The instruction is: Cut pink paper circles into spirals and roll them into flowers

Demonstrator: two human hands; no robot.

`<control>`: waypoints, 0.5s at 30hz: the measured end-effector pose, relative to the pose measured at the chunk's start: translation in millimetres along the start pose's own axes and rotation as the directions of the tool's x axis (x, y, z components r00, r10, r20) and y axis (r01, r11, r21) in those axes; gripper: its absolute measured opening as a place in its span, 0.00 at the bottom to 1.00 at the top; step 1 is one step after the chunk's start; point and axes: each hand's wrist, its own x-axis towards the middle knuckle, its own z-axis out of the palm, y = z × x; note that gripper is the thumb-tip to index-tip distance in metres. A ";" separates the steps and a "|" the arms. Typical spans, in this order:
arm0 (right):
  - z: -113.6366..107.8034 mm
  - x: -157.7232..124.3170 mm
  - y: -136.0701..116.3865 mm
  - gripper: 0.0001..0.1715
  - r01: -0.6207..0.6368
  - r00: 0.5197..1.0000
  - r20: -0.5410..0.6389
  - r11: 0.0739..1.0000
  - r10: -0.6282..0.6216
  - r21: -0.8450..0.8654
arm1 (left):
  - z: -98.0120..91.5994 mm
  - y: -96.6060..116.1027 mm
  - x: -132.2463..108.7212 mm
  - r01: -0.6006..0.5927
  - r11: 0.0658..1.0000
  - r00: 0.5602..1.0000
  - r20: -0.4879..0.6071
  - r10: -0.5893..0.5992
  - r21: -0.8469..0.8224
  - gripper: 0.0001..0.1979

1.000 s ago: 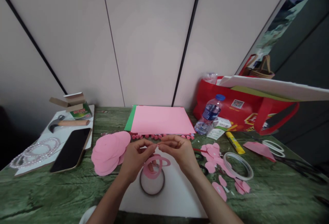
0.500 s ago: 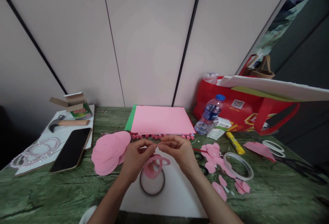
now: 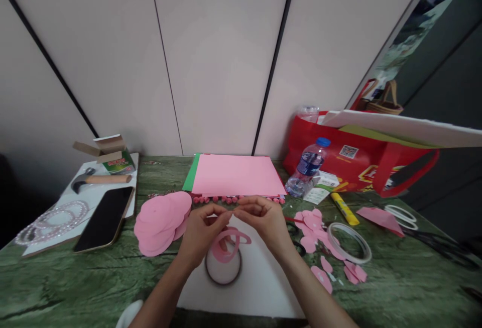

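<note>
My left hand point(image 3: 205, 230) is closed in a pinch on a curled pink paper strip point(image 3: 223, 255), which hangs in loops below its fingers. Close beside it, my right hand point(image 3: 263, 220) pinches thumb against fingertips; whatever lies between them is too small to make out. A narrow gap parts the two sets of fingertips. Beneath the loops, a round tape ring point(image 3: 223, 284) rests on a white board point(image 3: 259, 293). A row of small pink rolls point(image 3: 214, 199) lies just beyond the hands.
Pink paper circles point(image 3: 160, 222), a phone point(image 3: 105, 220) and a hammer point(image 3: 103, 179) are at left. Pink sheets point(image 3: 237, 175) lie behind. At right are a bottle point(image 3: 309, 165), red bag point(image 3: 339, 152), glue stick point(image 3: 344, 209), white tape roll point(image 3: 365, 252), scissors point(image 3: 402, 216) and cut petals point(image 3: 312, 222).
The fingertips have moved slightly apart, my right hand shifting a little to the right. The pink loops have swung slightly right.
</note>
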 end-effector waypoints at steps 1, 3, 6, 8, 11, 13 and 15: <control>0.1 -0.1 -0.2 0.18 -0.001 1.000 0.002 1.000 0.001 -0.006 | 0.1 -0.3 0.2 0.001 1.000 1.000 -0.002 -0.001 0.004 0.10; 0.1 -0.1 -0.4 0.18 -0.004 1.000 0.007 1.000 0.004 -0.014 | 0.3 -0.7 0.4 -0.001 1.000 1.000 -0.007 0.001 0.008 0.10; -0.1 0.1 0.1 0.17 -0.005 1.000 0.003 1.000 0.005 -0.021 | 0.3 -1.3 0.7 0.000 1.000 1.000 0.002 0.000 -0.001 0.11; -0.3 0.3 0.7 0.17 -0.002 1.000 0.000 1.000 0.002 -0.016 | 0.1 -1.2 0.6 0.003 1.000 1.000 0.011 -0.003 -0.007 0.11; -0.5 1.0 0.5 0.17 -0.016 1.000 0.027 0.999 0.015 0.039 | -0.2 0.5 0.3 0.003 1.000 1.000 0.009 -0.003 -0.010 0.10; -0.7 1.9 -1.1 0.17 -0.036 0.998 0.055 0.996 0.032 0.084 | -0.2 3.0 -0.3 0.004 1.000 1.000 -0.003 -0.004 -0.014 0.10; -1.0 3.1 -3.6 0.18 -0.066 0.994 0.092 0.989 0.054 0.134 | 0.0 6.2 -1.1 0.005 1.000 1.000 -0.021 -0.005 -0.020 0.10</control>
